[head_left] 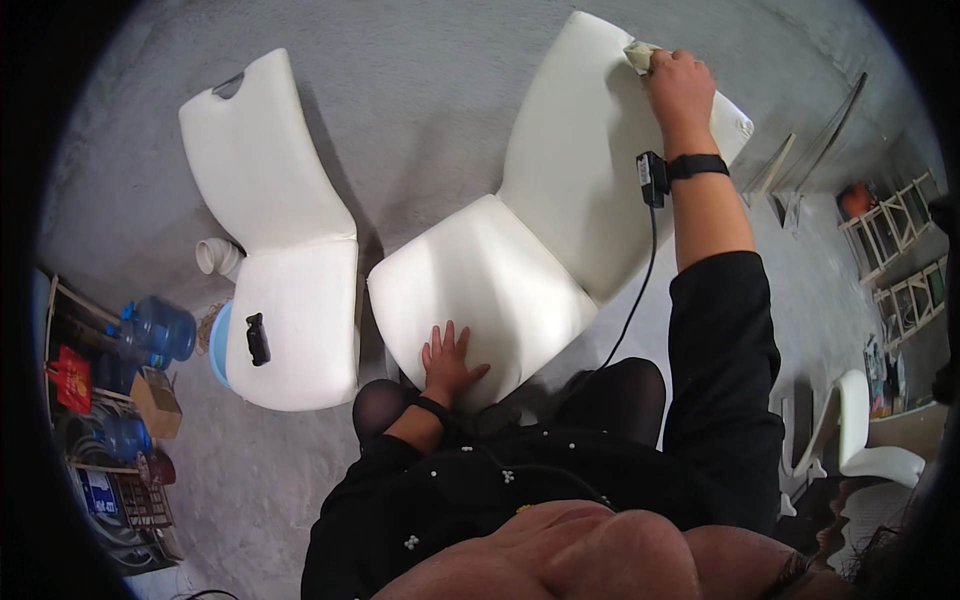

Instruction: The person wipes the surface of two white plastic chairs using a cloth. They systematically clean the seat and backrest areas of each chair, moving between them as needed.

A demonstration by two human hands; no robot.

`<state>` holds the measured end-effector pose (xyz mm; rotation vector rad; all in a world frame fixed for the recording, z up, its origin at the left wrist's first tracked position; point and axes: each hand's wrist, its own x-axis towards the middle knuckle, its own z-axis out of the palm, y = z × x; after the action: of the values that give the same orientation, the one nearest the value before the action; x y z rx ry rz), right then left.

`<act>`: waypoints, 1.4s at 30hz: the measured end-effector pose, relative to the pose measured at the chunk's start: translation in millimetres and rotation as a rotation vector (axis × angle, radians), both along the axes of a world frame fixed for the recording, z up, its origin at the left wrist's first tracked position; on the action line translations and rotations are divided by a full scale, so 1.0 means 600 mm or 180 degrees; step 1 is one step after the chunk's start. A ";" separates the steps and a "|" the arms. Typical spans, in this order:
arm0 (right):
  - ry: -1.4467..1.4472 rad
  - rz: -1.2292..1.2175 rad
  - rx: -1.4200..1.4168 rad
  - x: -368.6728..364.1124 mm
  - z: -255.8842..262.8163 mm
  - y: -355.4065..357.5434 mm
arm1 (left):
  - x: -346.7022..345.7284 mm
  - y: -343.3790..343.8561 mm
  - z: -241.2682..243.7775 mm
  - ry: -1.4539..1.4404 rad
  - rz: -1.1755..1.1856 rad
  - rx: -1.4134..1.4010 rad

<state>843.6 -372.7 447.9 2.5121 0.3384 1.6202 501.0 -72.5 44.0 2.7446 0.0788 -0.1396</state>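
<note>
A white padded chair [480,270] stands before me, its seat near my knees and its backrest reaching away to the upper right. My right hand [681,86] grips a pale cloth [642,55] against the top edge of that backrest, beside the cut-out there. Spread fingers of my left hand [448,364] rest flat on the front part of the seat. A black device with a cable [652,180] is strapped at my right wrist. To the left is a second white chair [292,300] with a small black object [257,339] lying on its seat.
Blue water jugs [163,328], a cardboard box [156,403] and a red bag [70,379] are by a rack at the left. Behind the second chair show a white pipe elbow [217,256] and a light blue basin [219,345]. Another white chair [862,442] is at the lower right.
</note>
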 end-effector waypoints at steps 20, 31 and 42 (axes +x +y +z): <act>0.0010 0.0769 -0.0636 0.178 -0.109 0.240 | -0.016 -0.004 -0.026 -0.0370 0.0035 0.0019; 0.2224 0.0572 -0.1809 0.052 -0.528 0.297 | -0.013 0.005 -0.013 -0.0131 0.0010 -0.0275; 0.2039 0.0827 -0.1859 -0.040 -0.573 0.180 | -0.016 0.008 -0.019 -0.0150 -0.0053 -0.0133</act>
<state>819.8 -264.8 104.2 2.4773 1.0600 0.5673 491.6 -67.5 32.5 2.7058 0.0397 -0.0800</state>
